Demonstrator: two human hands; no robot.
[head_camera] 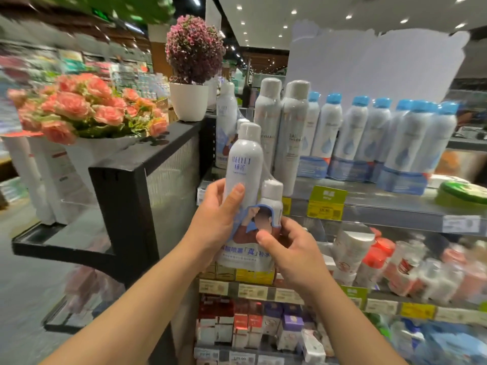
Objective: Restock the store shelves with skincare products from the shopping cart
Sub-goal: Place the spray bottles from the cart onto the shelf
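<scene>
— What's being held?

— A spray set [243,180]: a tall white can with a smaller can beside it, wrapped together with a printed card at the bottom. It is upright in the air, in front of the left end of the top shelf [369,204].

— And the hands?

— Both grip it. The left hand [218,217] wraps the tall can's lower body, thumb across the front. The right hand [287,248] holds the card end from the right, thumb pressed on the print.

— What stands on that shelf?

— Two tall grey-capped cans [280,133] just behind the set, then a row of blue-capped cans [382,135] running right. Yellow price tags [326,204] hang on the shelf's edge.

— Further out?

— Lower shelves hold small boxes [247,325] and red-capped bottles [379,262], blurred. Left, a black stand [147,159] carries pink roses [87,106] and a white pot [188,101] of purple flowers.
</scene>
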